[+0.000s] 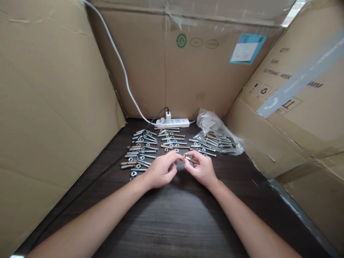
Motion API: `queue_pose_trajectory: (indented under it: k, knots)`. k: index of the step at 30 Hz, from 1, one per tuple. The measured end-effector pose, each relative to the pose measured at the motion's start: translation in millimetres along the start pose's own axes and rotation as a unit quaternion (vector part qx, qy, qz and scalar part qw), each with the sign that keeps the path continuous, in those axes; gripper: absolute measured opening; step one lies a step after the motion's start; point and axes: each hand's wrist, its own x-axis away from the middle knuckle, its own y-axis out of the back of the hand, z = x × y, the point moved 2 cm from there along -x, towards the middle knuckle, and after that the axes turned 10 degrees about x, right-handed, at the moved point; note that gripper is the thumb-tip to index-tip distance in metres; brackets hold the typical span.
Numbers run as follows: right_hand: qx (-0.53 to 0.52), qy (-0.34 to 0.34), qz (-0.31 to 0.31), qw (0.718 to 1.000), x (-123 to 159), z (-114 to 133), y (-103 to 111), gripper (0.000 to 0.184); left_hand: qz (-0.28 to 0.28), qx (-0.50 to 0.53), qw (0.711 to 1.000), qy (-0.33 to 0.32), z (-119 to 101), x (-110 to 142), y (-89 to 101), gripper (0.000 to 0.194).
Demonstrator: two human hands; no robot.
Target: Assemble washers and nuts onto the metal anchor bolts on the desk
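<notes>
Both my hands meet over a dark wooden table (172,215). My right hand (202,170) is closed round a short expansion bolt (191,159) with a brownish sleeve, its end pointing left. My left hand (161,170) pinches with thumb and fingertips at that bolt's left end; whatever small part sits between those fingers is too small to name. Just beyond the hands lie rows of metal bolts, sleeves and washers (146,148), laid out side by side.
A clear plastic bag (215,132) holding more bolts lies at the right rear. A white power strip (172,123) with a plug and white cable sits at the back. Large cardboard boxes (48,107) wall in the table on the left, back and right.
</notes>
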Motion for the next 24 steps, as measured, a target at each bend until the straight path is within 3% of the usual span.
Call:
queue_pose_trajectory:
  k: [12, 24]
  knots:
    - [0.017, 0.024, 0.023, 0.999, 1.1, 1.3, 0.3, 0.010, -0.020, 0.012, 0.999, 0.043, 9.7, 1.0, -2.6, 0.034]
    - [0.010, 0.016, 0.026, 0.999, 0.0, 2.6, 0.2, 0.012, -0.004, 0.035, 0.999, 0.012, 4.0, 1.0, -1.3, 0.032]
